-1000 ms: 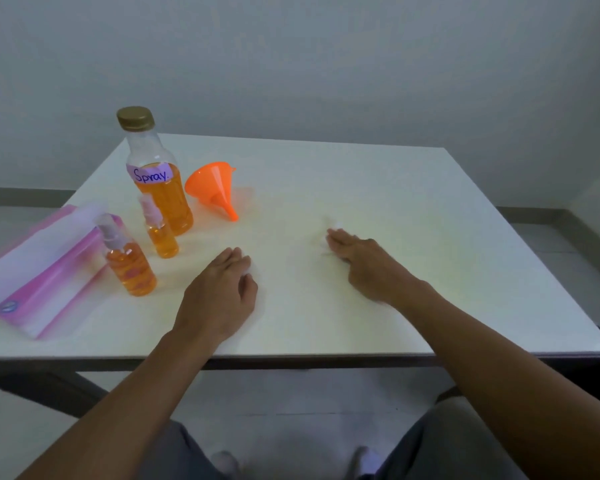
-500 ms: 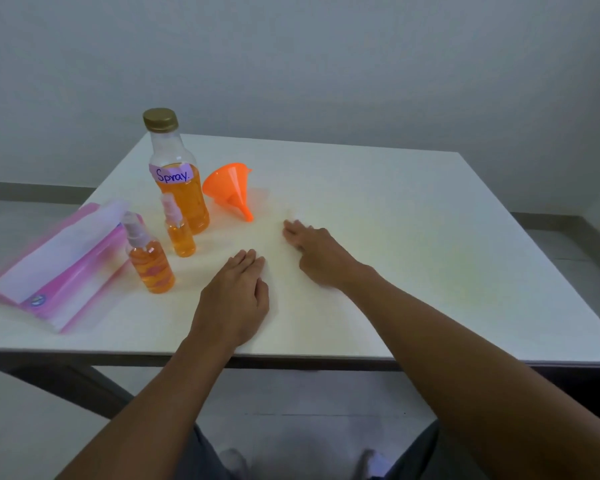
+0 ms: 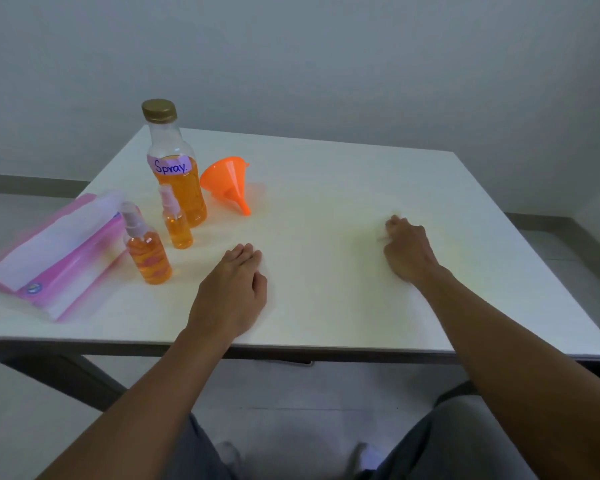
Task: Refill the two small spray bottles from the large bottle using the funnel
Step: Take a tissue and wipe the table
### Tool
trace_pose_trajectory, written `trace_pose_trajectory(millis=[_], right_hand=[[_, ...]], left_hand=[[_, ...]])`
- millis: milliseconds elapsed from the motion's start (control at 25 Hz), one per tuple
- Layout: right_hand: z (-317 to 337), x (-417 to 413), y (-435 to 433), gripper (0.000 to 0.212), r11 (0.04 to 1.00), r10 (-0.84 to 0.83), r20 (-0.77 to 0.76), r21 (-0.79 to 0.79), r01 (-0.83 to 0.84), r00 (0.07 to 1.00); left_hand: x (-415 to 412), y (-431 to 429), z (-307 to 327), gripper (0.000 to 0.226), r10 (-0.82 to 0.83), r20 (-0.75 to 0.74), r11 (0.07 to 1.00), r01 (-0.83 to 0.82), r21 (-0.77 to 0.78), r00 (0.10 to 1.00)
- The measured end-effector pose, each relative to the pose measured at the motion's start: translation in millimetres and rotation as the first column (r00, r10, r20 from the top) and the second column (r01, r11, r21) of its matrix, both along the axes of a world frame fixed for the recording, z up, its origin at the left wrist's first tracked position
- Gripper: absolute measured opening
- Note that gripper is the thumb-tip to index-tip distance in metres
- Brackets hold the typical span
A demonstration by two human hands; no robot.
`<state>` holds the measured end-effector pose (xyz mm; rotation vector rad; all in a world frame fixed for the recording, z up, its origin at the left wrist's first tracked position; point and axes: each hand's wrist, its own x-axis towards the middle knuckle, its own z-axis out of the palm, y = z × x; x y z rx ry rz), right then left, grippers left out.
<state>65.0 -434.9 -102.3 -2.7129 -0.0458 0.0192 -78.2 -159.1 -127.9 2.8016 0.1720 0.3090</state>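
Observation:
A large clear bottle (image 3: 177, 174) with a gold cap and a "Spray" label holds orange liquid and stands at the table's left. Two small spray bottles with orange liquid stand in front of it: one (image 3: 176, 220) close to it, a wider one (image 3: 147, 247) nearer me. An orange funnel (image 3: 228, 183) lies on its side right of the large bottle. My left hand (image 3: 232, 289) rests palm down on the table, right of the small bottles, holding nothing. My right hand (image 3: 407, 249) lies on the table's right half with its fingers curled in and blurred, nothing in it.
The white table (image 3: 361, 188) stands against a grey wall. A pink and white pack (image 3: 54, 251) lies at the left edge, beside the wider spray bottle. My knees show under the table's near edge.
My right hand swept left toward the funnel, then back to the right, and its fingers have curled. The left hand stayed in place.

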Motion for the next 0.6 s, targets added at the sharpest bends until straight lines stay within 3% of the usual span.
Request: trace_pose_trajectory(millis=[120,320,480,600], right_hand=[[-1.5,15.3,52.9,0.036,0.999,-0.021,0.013,0.04,0.021,1.0],[-4.8,-12.6,131.0,0.066,0.915,0.402,0.009,0.029,-0.402,0.915],[-8.4,-44.9,83.5,0.078,0.782,0.622,0.019,-0.07,-0.62,0.783],[-15.0,-52.4,32.1,0.078,0.787,0.615,0.02,-0.089,-0.611,0.789]], left_hand=[[1.3,0.7,-0.5,0.047,-0.004,0.004,1.0,0.004,-0.013,1.0],[2.9,2.8,-0.8,0.046,0.002,0.017,1.0,-0.001,-0.023,1.0],[2.8,2.6,1.2,0.046,0.002,0.009,1.0,-0.002,-0.015,1.0],[-0.1,1.4,1.6,0.045,0.006,-0.001,1.0,-0.006,-0.016,1.0]])
